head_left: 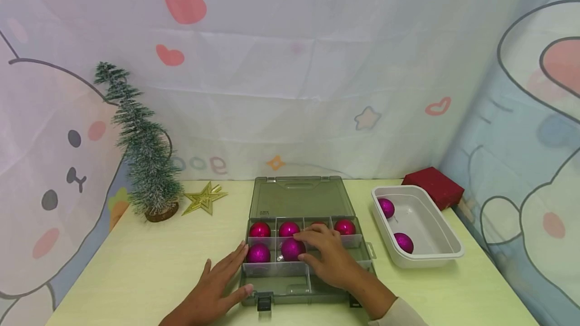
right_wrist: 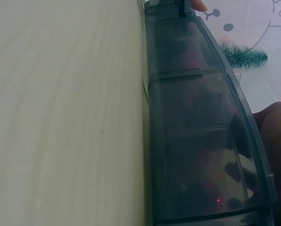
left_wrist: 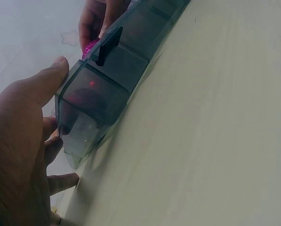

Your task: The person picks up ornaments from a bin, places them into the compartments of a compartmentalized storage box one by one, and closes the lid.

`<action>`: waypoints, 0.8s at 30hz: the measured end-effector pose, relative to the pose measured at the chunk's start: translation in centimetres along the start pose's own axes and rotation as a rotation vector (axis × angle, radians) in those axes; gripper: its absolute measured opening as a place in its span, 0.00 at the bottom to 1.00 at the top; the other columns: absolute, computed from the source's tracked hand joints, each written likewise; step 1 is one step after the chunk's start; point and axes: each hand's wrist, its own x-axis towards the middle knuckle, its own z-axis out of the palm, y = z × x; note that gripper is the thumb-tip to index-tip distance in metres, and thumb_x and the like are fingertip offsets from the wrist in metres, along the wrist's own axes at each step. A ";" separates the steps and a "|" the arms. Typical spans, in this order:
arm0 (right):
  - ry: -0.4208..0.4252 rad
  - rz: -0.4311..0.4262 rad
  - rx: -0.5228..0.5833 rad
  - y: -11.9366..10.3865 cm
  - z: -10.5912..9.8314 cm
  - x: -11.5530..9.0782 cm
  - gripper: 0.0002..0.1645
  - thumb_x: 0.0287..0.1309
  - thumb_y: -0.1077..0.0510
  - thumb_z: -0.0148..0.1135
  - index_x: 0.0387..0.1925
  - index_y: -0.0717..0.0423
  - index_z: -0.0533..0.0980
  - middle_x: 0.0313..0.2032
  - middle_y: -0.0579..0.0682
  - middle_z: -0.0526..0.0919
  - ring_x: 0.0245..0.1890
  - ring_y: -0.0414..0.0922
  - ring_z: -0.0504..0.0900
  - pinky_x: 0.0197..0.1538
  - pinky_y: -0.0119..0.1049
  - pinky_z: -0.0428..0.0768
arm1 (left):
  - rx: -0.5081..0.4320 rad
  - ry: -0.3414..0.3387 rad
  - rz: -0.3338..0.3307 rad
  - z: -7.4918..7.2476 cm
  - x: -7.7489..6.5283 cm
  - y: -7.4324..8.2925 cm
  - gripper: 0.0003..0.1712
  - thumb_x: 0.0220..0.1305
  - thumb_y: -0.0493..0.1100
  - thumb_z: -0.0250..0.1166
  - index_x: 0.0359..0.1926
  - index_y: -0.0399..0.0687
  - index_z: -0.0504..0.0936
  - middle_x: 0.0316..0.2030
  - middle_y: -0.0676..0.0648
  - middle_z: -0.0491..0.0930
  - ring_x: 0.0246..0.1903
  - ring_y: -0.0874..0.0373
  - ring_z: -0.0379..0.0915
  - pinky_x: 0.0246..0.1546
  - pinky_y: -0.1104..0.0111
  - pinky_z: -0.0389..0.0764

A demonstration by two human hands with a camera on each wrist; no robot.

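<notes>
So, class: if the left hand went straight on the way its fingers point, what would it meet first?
The box, whose side the fingers seem to touch. Just inside, roughly in that line, sits a purple ball, though depth is hard to judge.

Magenta ball [head_left: 291, 249] — grey-green case [head_left: 274, 284]

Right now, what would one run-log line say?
right hand: holding purple ball at case | left hand: touching case's left side | case: lid open | white tub: two balls
</notes>
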 end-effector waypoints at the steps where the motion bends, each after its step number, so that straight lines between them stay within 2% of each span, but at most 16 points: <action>1: 0.002 -0.005 -0.004 0.0 0.0 0.0 0.28 0.66 0.58 0.77 0.67 0.47 0.83 0.61 0.44 0.88 0.69 0.52 0.78 0.63 0.60 0.68 | 0.000 0.000 0.000 0.0 0.0 0.0 0.48 0.80 0.64 0.63 0.90 0.61 0.51 0.89 0.50 0.49 0.86 0.36 0.52 0.69 0.12 0.36; 11: 0.018 0.002 -0.006 0.1 -0.1 0.1 0.31 0.64 0.58 0.79 0.68 0.53 0.82 0.65 0.49 0.88 0.72 0.58 0.78 0.67 0.72 0.70 | -0.011 -0.009 -0.006 -0.1 0.1 0.1 0.49 0.80 0.63 0.63 0.90 0.60 0.50 0.89 0.49 0.48 0.86 0.35 0.53 0.69 0.12 0.34; 13: 0.040 -0.022 -0.018 0.3 -0.3 0.1 0.31 0.63 0.58 0.80 0.67 0.54 0.83 0.64 0.50 0.88 0.71 0.58 0.79 0.67 0.73 0.71 | -0.025 -0.019 -0.014 -0.1 0.1 0.1 0.49 0.81 0.63 0.62 0.90 0.61 0.50 0.90 0.49 0.47 0.86 0.34 0.51 0.69 0.12 0.32; 15: 0.075 -0.057 -0.014 0.4 -0.8 0.3 0.31 0.61 0.60 0.80 0.65 0.57 0.83 0.64 0.53 0.88 0.69 0.59 0.81 0.68 0.72 0.74 | -0.040 -0.028 -0.023 -0.1 0.1 0.2 0.49 0.81 0.63 0.62 0.90 0.61 0.49 0.90 0.49 0.46 0.86 0.34 0.50 0.69 0.12 0.30; 18: 0.141 -0.084 -0.020 0.7 -2.0 0.4 0.30 0.60 0.62 0.81 0.64 0.59 0.84 0.63 0.55 0.88 0.66 0.58 0.84 0.68 0.65 0.81 | -0.064 -0.037 -0.033 -0.2 0.0 0.2 0.49 0.81 0.62 0.62 0.90 0.61 0.49 0.90 0.49 0.45 0.87 0.34 0.47 0.69 0.12 0.27; 20: 0.169 -0.064 -0.014 0.8 -2.9 0.2 0.30 0.61 0.63 0.80 0.64 0.58 0.84 0.64 0.55 0.87 0.66 0.58 0.84 0.67 0.60 0.84 | -0.077 -0.042 -0.037 -0.2 0.0 0.3 0.49 0.81 0.62 0.62 0.90 0.61 0.48 0.90 0.49 0.45 0.87 0.33 0.46 0.69 0.13 0.26; 24: 0.183 -0.017 -0.042 1.5 -4.3 -0.7 0.29 0.62 0.63 0.80 0.64 0.56 0.84 0.64 0.54 0.87 0.67 0.57 0.85 0.66 0.59 0.85 | -0.096 -0.053 -0.042 -0.2 0.0 0.3 0.49 0.82 0.61 0.62 0.90 0.61 0.47 0.90 0.48 0.44 0.87 0.33 0.44 0.68 0.13 0.25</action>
